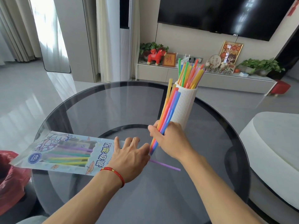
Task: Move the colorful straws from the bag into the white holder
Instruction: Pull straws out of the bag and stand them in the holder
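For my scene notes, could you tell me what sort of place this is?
Most likely a home living room: a wall-mounted television hangs above a low cabinet with ornaments and potted plants, and the person works at a round glass table beside curtained windows.

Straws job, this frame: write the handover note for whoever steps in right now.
Right hand grips a bundle of straws, tilted up beside the white holder.
Left hand lies open, fingers spread, on the mouth end of the bag.
Done: many straws already stand in the holder.
Left: drop in the held bundle, pick up the loose purple straw from the glass table, empty the bag's remaining straws.
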Tool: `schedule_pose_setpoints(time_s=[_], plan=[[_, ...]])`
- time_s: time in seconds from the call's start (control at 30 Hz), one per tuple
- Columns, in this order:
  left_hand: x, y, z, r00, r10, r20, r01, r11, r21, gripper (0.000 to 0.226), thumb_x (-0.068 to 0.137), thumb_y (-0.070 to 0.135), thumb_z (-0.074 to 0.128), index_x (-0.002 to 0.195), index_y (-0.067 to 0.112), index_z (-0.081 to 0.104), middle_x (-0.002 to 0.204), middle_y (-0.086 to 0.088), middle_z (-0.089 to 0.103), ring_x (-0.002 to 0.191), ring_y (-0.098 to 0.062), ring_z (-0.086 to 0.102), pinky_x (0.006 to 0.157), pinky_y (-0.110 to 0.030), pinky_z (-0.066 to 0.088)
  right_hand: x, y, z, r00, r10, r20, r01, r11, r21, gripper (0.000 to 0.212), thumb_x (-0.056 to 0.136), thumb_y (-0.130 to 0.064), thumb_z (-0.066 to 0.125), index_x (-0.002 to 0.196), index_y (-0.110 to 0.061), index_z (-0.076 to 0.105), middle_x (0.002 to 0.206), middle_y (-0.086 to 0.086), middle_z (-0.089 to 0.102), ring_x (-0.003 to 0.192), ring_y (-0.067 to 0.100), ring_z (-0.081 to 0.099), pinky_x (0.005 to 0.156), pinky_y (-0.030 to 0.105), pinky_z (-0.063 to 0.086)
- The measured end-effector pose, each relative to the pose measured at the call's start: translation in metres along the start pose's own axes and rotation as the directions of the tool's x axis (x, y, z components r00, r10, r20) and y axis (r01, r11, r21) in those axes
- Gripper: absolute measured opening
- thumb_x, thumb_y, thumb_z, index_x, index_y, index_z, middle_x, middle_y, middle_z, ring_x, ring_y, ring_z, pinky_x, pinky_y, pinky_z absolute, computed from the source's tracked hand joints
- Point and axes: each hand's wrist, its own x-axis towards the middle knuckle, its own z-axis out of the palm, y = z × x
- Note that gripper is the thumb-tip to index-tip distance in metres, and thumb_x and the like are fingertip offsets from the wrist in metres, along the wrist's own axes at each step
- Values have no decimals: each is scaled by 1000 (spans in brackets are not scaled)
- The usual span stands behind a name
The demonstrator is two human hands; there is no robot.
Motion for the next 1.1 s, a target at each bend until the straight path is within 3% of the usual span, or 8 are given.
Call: schedule_pose_setpoints(time_s=[0.13, 0.27, 0.37, 0.47, 0.57, 0.8, 0.93, 1.1], plan=[[1, -1, 1, 1000, -14, 0, 14, 1000, 4, 26, 100, 51, 32, 108, 29, 42, 134, -1, 42, 125, -27, 40, 112, -65, 20, 2, 13, -11, 999, 20, -46, -21, 1000, -6, 44, 102, -48, 58, 80, -12, 70, 74, 8, 71, 67, 13, 71, 54, 18, 59], [1, -1, 1, 1000, -11, -4, 11, 1000, -5, 27, 99, 53, 31, 108, 29, 41, 130, 1, 43, 123, -25, 41, 112, -64, 20, -4, 25, -5, 993, 111, 40, -108, 992, -69, 46, 103, -49, 56, 81, -12, 70, 79, 11, 73, 69, 24, 74, 67, 40, 66], [0, -3, 3, 1000, -13, -13, 12, 1000, -26, 27, 99, 54, 32, 108, 30, 42, 132, 1, 44, 124, -25, 41, 113, -63, 18, -6, 30, -7, 992, 128, -6, -128, 991, -38, 44, 102, -46, 56, 73, -17, 71, 66, 2, 72, 59, 20, 71, 60, 39, 64], [1, -1, 5, 999, -29, -24, 28, 998, -54, 25, 99, 50, 34, 109, 29, 43, 132, 1, 44, 124, -24, 41, 114, -65, 15, -9, 32, -13, 982, 177, -64, -167, 976, 141, 35, 98, -34, 61, 68, -19, 71, 52, -4, 67, 44, 11, 62, 47, 28, 54], [6, 4, 2, 994, -63, -90, 46, 983, -180, 20, 100, 40, 37, 111, 29, 49, 127, 3, 47, 121, -21, 43, 116, -63, 14, -11, 32, -26, 953, 273, -135, -198, 892, 407, 28, 97, -23, 64, 73, -12, 72, 53, 5, 67, 44, 16, 60, 46, 28, 52], [11, 3, -6, 948, -57, -313, -47, 948, -314, 20, 93, 27, 50, 111, 25, 57, 117, 4, 55, 115, -21, 47, 102, -40, 34, 12, 25, -94, 821, 447, -354, -13, 635, 772, 25, 103, -18, 63, 83, -6, 71, 62, 3, 72, 49, 17, 64, 44, 26, 52], [10, 3, -4, 946, -51, -320, -60, 943, -328, 23, 91, 27, 51, 114, 27, 56, 121, 6, 54, 119, -20, 45, 103, -38, 35, 48, 10, -125, 720, 479, -502, 70, 670, 739, 24, 101, -19, 65, 82, -7, 71, 57, -2, 72, 46, 15, 67, 46, 24, 54], [9, 1, -4, 951, -55, -304, -52, 941, -335, 27, 90, 29, 50, 116, 30, 53, 125, 9, 52, 122, -18, 41, 105, -35, 32, 80, -7, -135, 748, 363, -556, 9, 832, 554, 23, 98, -23, 65, 79, -13, 72, 55, -3, 73, 45, 14, 69, 54, 28, 63]])
